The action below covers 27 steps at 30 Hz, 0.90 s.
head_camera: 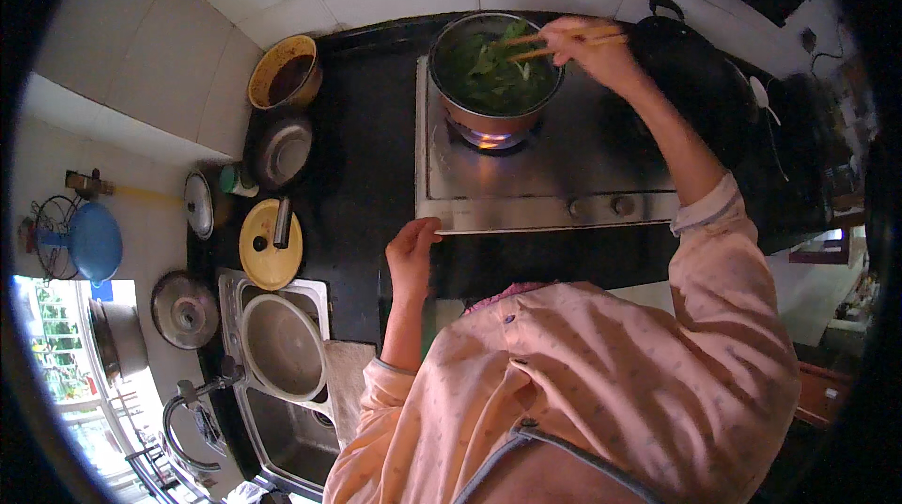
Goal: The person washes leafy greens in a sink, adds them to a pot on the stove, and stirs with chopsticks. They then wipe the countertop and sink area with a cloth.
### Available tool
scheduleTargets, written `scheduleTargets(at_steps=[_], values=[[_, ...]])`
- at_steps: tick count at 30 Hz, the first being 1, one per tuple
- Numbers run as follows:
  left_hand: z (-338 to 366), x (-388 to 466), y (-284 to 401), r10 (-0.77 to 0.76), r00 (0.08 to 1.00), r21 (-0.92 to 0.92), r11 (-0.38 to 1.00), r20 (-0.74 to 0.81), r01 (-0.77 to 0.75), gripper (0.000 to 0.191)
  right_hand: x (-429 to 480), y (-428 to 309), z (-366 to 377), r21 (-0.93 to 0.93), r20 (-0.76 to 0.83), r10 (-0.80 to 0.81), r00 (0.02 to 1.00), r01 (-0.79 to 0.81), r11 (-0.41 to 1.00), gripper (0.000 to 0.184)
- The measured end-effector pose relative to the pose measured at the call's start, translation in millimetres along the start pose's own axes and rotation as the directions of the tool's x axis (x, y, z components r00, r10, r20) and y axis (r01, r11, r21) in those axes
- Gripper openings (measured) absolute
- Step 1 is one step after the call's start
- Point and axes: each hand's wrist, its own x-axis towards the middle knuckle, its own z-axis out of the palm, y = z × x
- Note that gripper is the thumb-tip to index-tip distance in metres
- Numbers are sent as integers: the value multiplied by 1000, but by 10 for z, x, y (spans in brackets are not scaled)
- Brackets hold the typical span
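Note:
My right hand [581, 49] holds a pair of wooden chopsticks [539, 46] over a pot [493, 122] at the back left of the gas stove. Their tips are among green leafy vegetables [486, 74] inside it. Blue and orange flame [491, 141] burns under the pot. My left hand [414, 243] rests at the front left corner of the steel stove top [550, 166], its fingertips touching the edge. Whether those fingers close around the edge is hard to see.
A black wok [690, 81] stands on the right side of the stove. Left on the black counter are a yellow bowl [310, 81], a metal bowl [292, 152] and a yellow lid [271, 264]. A basin [257, 356] sits in the sink [282, 433], beside a curved faucet [169, 426].

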Motion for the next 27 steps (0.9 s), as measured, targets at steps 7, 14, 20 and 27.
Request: scheduleTargets(at_steps=[7, 14, 20, 27], values=[[-319, -304, -210, -38, 993, 67, 997, -113, 45, 15, 34, 204, 87, 240, 158, 145, 977, -180, 954, 25], [-1353, -1502, -830, 419, 788, 764, 638, -452, 99, 31, 71, -153, -147, 187, 56, 33, 998, -43, 981, 25], [-1656, -2282, -1215, 261, 799, 837, 262, -541, 481, 36, 110, -115, 136, 204, 107, 102, 989, -122, 971, 21], [-1891, -1774, -1595, 289, 664, 527, 829, -689, 185, 11, -65, -150, 229, 228, 34, 151, 988, -155, 961, 20]])
